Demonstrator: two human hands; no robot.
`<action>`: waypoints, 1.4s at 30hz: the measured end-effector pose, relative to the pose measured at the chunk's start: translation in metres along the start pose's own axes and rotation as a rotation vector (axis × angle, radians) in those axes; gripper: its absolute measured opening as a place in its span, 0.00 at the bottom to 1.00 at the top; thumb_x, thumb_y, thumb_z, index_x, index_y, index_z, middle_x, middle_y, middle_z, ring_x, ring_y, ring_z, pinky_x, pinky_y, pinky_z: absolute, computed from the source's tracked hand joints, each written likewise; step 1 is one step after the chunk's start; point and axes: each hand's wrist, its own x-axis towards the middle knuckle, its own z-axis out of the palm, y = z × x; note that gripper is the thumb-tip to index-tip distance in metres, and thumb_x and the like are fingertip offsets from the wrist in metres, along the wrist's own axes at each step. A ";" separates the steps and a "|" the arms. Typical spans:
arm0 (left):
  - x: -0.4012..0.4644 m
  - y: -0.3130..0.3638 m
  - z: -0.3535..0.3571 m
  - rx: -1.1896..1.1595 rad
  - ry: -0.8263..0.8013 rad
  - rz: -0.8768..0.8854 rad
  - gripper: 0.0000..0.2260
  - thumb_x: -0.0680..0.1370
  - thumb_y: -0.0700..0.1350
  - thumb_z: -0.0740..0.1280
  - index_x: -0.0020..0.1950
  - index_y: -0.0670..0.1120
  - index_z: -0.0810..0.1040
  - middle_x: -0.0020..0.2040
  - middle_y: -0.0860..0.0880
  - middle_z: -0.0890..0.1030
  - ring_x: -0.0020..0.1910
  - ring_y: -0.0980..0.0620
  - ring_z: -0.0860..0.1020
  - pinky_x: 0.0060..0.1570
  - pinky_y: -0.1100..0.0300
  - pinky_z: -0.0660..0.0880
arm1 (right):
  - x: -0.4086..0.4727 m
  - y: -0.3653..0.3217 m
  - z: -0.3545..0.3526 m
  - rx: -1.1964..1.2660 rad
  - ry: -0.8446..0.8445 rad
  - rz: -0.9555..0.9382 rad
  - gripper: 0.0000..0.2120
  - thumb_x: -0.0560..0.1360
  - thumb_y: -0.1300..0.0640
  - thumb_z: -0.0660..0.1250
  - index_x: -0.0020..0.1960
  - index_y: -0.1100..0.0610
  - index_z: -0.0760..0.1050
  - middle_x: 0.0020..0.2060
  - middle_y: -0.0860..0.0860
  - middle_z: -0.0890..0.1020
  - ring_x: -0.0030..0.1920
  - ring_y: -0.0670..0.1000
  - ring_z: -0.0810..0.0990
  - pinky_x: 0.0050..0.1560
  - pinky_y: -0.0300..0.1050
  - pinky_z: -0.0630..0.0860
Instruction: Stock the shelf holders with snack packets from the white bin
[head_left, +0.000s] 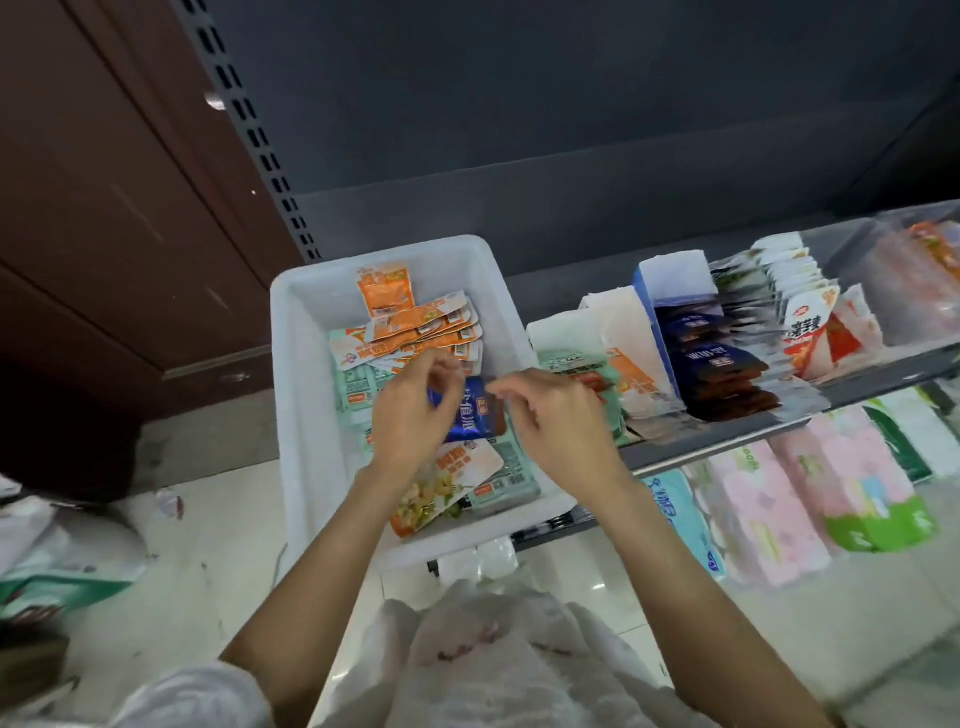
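Note:
The white bin (301, 364) stands on the left end of the shelf and holds orange, green and mixed snack packets. Both hands hover over its middle. My left hand (410, 410) grips a dark blue packet (475, 415) by its left edge. To the right of that packet, my right hand (561, 415) has its fingers curled; whether they touch the packet is unclear. The shelf holders (670, 291) sit right of the bin, with blue, green-and-orange and white packets standing in rows.
Orange packets (415, 327) are fanned at the bin's far end. A clear box (914, 280) stands at the shelf's right end. Pink and green tissue packs (831, 499) fill the shelf below. Bags lie on the floor at left (67, 551).

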 end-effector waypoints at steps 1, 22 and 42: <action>-0.003 -0.013 -0.004 0.058 -0.006 -0.046 0.04 0.76 0.43 0.65 0.50 0.48 0.77 0.41 0.56 0.79 0.40 0.55 0.79 0.37 0.61 0.73 | 0.007 -0.004 0.017 -0.068 -0.108 -0.005 0.13 0.76 0.61 0.59 0.56 0.55 0.79 0.49 0.52 0.82 0.46 0.54 0.81 0.43 0.47 0.78; 0.000 -0.037 -0.045 -0.105 -0.441 -0.148 0.14 0.70 0.54 0.72 0.51 0.49 0.79 0.47 0.51 0.83 0.45 0.51 0.81 0.43 0.54 0.76 | 0.031 -0.002 0.022 0.104 0.046 0.204 0.05 0.75 0.54 0.68 0.49 0.54 0.75 0.36 0.48 0.82 0.34 0.47 0.79 0.36 0.40 0.75; 0.013 0.029 -0.040 -0.668 -0.735 -0.317 0.10 0.75 0.45 0.66 0.57 0.50 0.77 0.52 0.51 0.82 0.49 0.57 0.81 0.42 0.68 0.76 | -0.003 0.030 -0.074 0.279 0.116 -0.040 0.05 0.72 0.60 0.71 0.48 0.57 0.81 0.60 0.49 0.78 0.64 0.46 0.72 0.63 0.42 0.70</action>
